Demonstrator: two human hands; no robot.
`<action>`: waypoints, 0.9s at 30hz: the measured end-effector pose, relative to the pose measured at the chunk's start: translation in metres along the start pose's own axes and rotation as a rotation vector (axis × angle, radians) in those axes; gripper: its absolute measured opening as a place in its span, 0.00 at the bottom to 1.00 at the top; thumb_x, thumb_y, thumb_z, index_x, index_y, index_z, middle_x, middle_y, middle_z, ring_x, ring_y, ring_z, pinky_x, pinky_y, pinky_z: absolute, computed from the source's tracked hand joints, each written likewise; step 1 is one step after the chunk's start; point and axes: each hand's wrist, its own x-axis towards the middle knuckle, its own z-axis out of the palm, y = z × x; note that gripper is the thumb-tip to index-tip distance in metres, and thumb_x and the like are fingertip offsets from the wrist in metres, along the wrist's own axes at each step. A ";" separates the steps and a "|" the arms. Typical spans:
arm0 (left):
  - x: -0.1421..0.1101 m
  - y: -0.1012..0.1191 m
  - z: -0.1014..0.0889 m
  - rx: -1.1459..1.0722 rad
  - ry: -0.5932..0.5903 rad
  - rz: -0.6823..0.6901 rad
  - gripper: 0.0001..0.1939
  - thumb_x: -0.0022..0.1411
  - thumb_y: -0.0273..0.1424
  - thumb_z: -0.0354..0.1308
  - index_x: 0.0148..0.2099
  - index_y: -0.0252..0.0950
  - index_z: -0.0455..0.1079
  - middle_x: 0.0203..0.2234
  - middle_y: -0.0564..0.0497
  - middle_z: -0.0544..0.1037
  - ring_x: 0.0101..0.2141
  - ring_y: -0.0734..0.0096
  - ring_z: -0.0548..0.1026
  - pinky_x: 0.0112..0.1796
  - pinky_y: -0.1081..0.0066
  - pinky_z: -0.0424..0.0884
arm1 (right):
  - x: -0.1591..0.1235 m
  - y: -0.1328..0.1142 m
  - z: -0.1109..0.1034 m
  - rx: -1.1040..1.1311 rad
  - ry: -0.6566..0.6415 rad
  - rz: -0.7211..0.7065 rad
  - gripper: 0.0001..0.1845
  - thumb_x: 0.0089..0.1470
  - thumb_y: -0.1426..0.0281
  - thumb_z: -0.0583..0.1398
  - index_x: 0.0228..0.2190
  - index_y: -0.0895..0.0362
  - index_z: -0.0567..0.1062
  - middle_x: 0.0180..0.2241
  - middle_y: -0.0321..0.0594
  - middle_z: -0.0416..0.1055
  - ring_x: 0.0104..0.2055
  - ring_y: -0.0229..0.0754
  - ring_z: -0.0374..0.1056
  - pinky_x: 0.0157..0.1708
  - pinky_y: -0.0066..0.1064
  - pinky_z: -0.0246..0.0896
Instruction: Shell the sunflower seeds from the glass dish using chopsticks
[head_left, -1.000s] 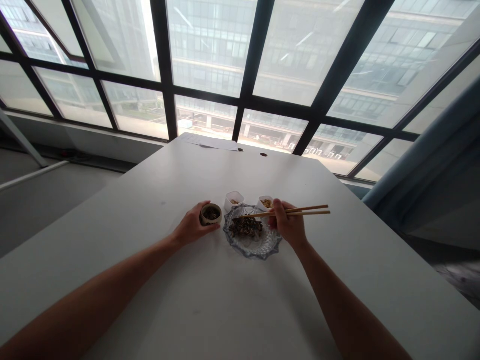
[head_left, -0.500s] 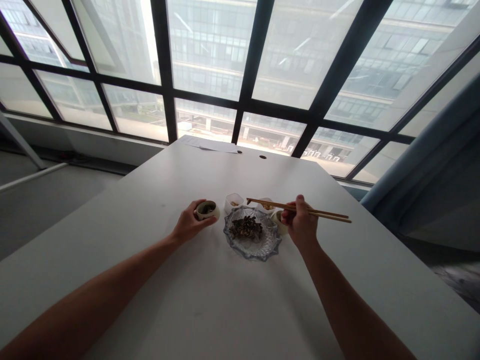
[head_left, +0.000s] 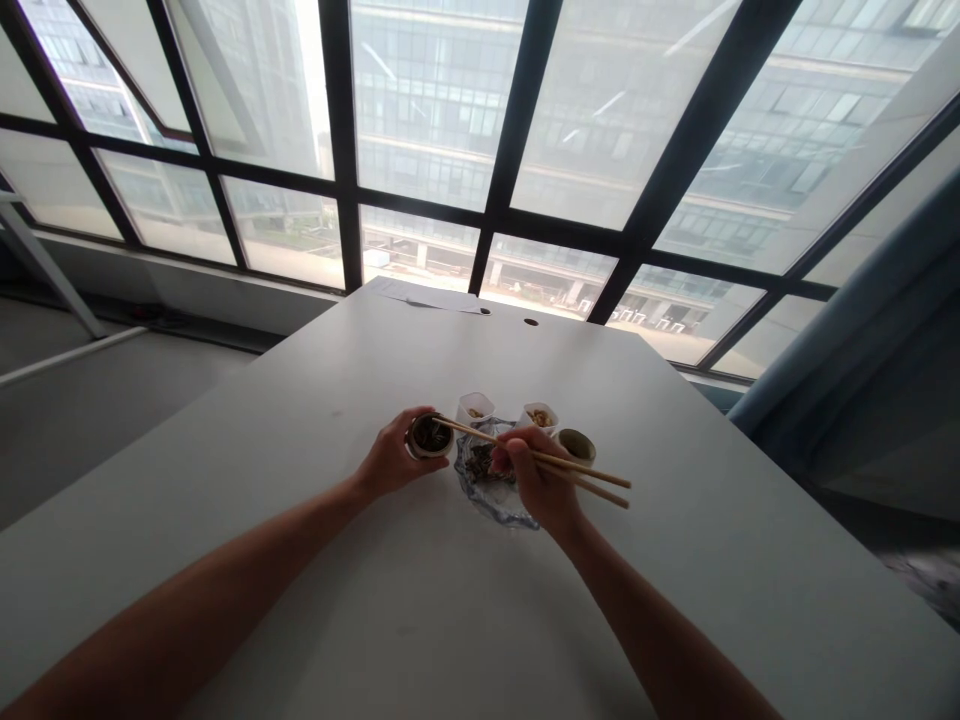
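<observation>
My left hand (head_left: 390, 462) is wrapped round a small round cup (head_left: 430, 437) with dark bits inside, resting on the white table (head_left: 420, 600). My right hand (head_left: 534, 482) grips a pair of wooden chopsticks (head_left: 585, 473); their tips reach over the rim of that cup. Under my right hand lies a clear glass dish (head_left: 495, 490) with a pile of dark pieces, partly hidden by the hand.
Behind the dish stand two small white square containers (head_left: 474, 408) (head_left: 538, 416) with tan bits, and a small round cup (head_left: 576, 446) to the right. A sheet of paper (head_left: 427, 295) lies at the table's far edge below the big windows.
My right hand swung the chopsticks from the right side across the dish to the left, so their tips now sit at the cup in my left hand. The left hand stayed put.
</observation>
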 end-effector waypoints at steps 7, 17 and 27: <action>0.000 0.002 0.000 -0.001 -0.013 -0.105 0.40 0.47 0.43 0.73 0.59 0.35 0.65 0.49 0.39 0.79 0.46 0.55 0.80 0.48 0.57 0.76 | 0.014 0.003 -0.033 -0.092 0.197 0.128 0.30 0.56 0.41 0.58 0.22 0.54 0.73 0.15 0.36 0.69 0.14 0.37 0.63 0.15 0.28 0.60; 0.001 0.004 -0.002 0.069 -0.023 -0.171 0.40 0.46 0.44 0.72 0.58 0.35 0.65 0.45 0.42 0.81 0.45 0.55 0.80 0.49 0.57 0.75 | 0.021 0.013 -0.055 -0.308 -0.226 0.074 0.24 0.56 0.52 0.64 0.17 0.54 0.73 0.16 0.35 0.69 0.19 0.36 0.63 0.23 0.26 0.60; 0.001 0.006 -0.003 0.085 -0.041 -0.175 0.40 0.47 0.45 0.72 0.59 0.35 0.65 0.46 0.41 0.81 0.46 0.54 0.80 0.50 0.55 0.75 | 0.031 0.038 -0.063 -0.030 0.280 0.428 0.28 0.51 0.44 0.63 0.21 0.56 0.72 0.12 0.36 0.69 0.10 0.36 0.61 0.08 0.24 0.54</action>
